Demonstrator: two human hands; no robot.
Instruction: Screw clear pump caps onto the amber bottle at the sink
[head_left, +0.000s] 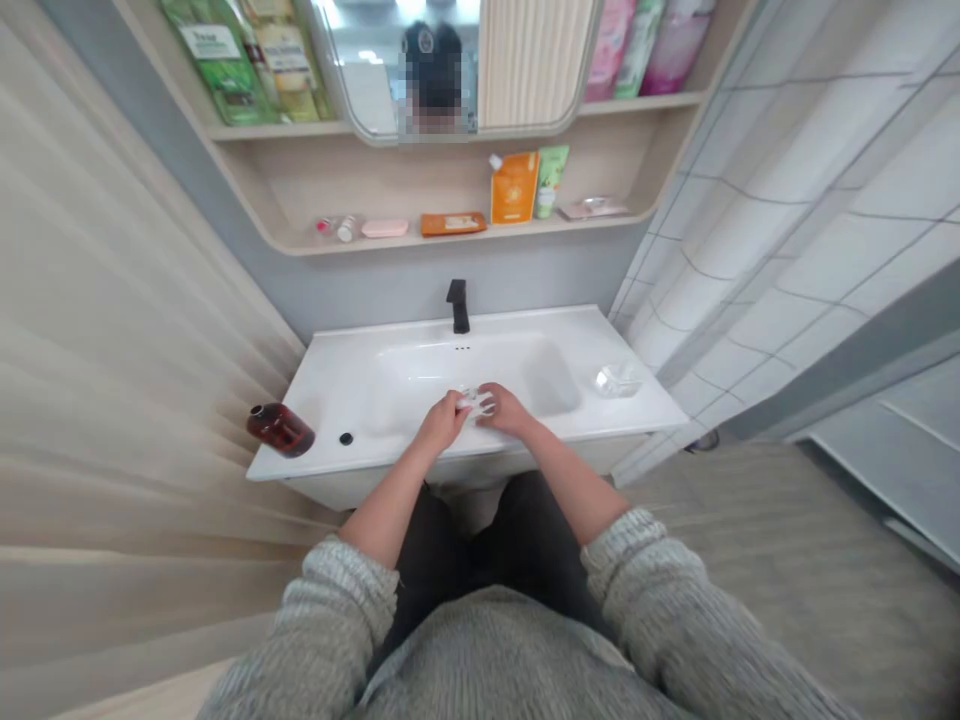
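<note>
Over the front of the white sink basin [480, 350], my left hand [441, 424] pinches a small white, partly see-through object [472, 402] between thumb and fingers. My right hand [507, 411] curls round the same object from the other side. Thin pale strips show on it, but its exact kind is too small to make out. Both hands are near the basin's front edge, below the black faucet [458, 306].
A brown bottle [281, 430] without a cap stands on the left counter, beside a small round black piece [346, 438]. To the right sits a clear container [617, 380]. A shelf [450, 238] above holds an orange pouch [514, 188], a green tube [551, 182] and small toiletries.
</note>
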